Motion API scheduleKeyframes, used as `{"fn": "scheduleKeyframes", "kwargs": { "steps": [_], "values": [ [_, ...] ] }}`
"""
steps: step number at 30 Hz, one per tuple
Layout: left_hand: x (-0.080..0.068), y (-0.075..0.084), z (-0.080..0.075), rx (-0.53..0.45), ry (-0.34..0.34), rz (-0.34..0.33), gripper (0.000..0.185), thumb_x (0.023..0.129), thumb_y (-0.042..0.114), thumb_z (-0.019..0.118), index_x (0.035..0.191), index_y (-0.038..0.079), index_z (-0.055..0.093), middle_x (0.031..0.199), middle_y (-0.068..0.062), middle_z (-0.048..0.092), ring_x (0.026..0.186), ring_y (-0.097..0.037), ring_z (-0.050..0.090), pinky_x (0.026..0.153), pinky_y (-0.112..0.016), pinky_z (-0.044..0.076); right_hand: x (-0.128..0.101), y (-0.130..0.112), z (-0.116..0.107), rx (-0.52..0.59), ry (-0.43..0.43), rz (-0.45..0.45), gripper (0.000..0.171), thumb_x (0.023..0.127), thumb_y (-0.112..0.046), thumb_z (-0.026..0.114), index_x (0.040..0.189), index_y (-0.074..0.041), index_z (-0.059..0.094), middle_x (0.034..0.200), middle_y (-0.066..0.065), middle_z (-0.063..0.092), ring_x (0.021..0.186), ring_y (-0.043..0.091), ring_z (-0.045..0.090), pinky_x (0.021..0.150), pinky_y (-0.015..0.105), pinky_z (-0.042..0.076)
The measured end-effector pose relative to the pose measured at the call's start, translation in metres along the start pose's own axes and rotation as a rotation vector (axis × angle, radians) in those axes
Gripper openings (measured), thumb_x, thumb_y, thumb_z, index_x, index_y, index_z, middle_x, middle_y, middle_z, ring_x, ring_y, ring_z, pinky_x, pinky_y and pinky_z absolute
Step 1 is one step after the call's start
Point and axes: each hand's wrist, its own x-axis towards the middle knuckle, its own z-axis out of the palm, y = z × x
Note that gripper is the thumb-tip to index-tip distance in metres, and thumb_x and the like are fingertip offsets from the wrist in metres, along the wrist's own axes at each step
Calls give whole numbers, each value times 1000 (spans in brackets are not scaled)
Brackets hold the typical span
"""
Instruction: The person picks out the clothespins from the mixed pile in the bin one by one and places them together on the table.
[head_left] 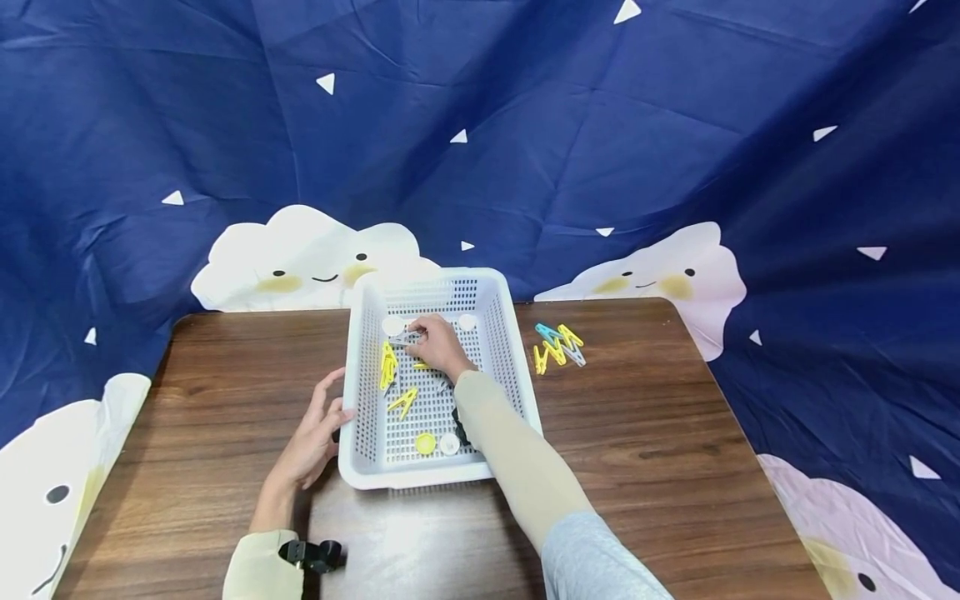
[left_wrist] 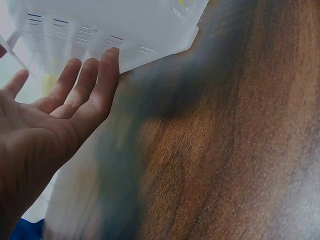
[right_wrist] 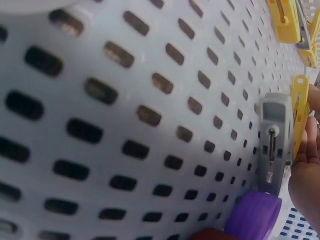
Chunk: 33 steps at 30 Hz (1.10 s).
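In the head view, my right hand [head_left: 442,346] reaches into a white perforated basket [head_left: 519,358] and pinches a grey clothespin [head_left: 403,338] at its fingertips. Yellow clothespins [head_left: 387,365] lie just left of it, and another yellow one [head_left: 405,403] is nearer me. The right wrist view has a second grey clothespin [right_wrist: 274,145] and a yellow clothespin [right_wrist: 299,110] lying beside the hand, above a purple cap [right_wrist: 255,217]. My left hand [head_left: 313,437] is at the basket's left wall, its loosely bent fingers [left_wrist: 107,75] against the outside.
White caps [head_left: 393,325] and a yellow cap [head_left: 425,443] sit in the basket. Several yellow, blue and grey clothespins [head_left: 555,346] lie on the wooden table [head_left: 645,442] right of it. A dark blue cloth [head_left: 525,150] hangs behind the table. My right forearm covers part of the basket.
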Motion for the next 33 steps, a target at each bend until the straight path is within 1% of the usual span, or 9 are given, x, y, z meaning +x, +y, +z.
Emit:
{"fn": "scheduleKeyframes", "kwargs": {
  "steps": [4, 11, 17, 21, 26, 29, 33],
  "values": [
    [0, 1, 1, -5, 0, -1, 66, 104, 6, 42, 159, 25, 12, 147, -34, 35, 123, -44, 51, 83, -57, 53, -1, 0, -2, 10, 5, 8, 35, 87, -17, 81, 120, -12, 72, 109, 1, 59, 88, 13, 53, 80, 26, 46],
    [1, 1, 1, -7, 1, -7, 67, 104, 5, 41, 159, 27, 11, 149, -33, 34, 126, -49, 46, 83, -58, 53, -1, -2, -3, 9, 14, 30, 36, 86, -18, 82, 120, -12, 73, 112, 2, 60, 89, 14, 55, 82, 28, 47],
    [2, 3, 1, -1, -6, -3, 67, 104, 6, 42, 159, 25, 11, 149, -34, 34, 124, -45, 50, 83, -59, 53, 1, -2, -5, 50, 6, 31, 36, 86, -17, 81, 120, -11, 74, 112, 2, 64, 89, 14, 57, 84, 30, 48],
    [1, 3, 1, 8, -10, 2, 66, 105, 7, 43, 160, 25, 11, 149, -34, 33, 124, -42, 51, 84, -58, 53, 0, -2, -7, 80, 1, 50, 36, 86, -18, 80, 121, -11, 74, 111, 1, 67, 89, 13, 58, 85, 31, 49],
    [1, 2, 0, 16, -5, -10, 66, 105, 10, 44, 159, 27, 11, 149, -33, 33, 125, -40, 50, 85, -57, 53, -4, -4, -10, 109, 5, 62, 35, 86, -16, 81, 120, -11, 74, 111, 2, 69, 90, 15, 60, 85, 34, 50],
    [1, 1, 0, 17, -2, -23, 65, 105, 10, 44, 159, 29, 11, 151, -31, 33, 126, -39, 49, 86, -58, 52, -6, -4, -13, 110, 10, 77, 34, 86, -16, 80, 119, -12, 74, 112, 2, 68, 91, 15, 59, 86, 34, 50],
    [1, 1, -1, 14, -1, -15, 65, 105, 9, 43, 159, 29, 12, 150, -31, 34, 125, -41, 50, 86, -59, 52, -8, -5, -19, 115, 24, 93, 35, 86, -16, 80, 120, -11, 73, 111, 2, 66, 91, 17, 58, 85, 35, 49]
  ]
}}
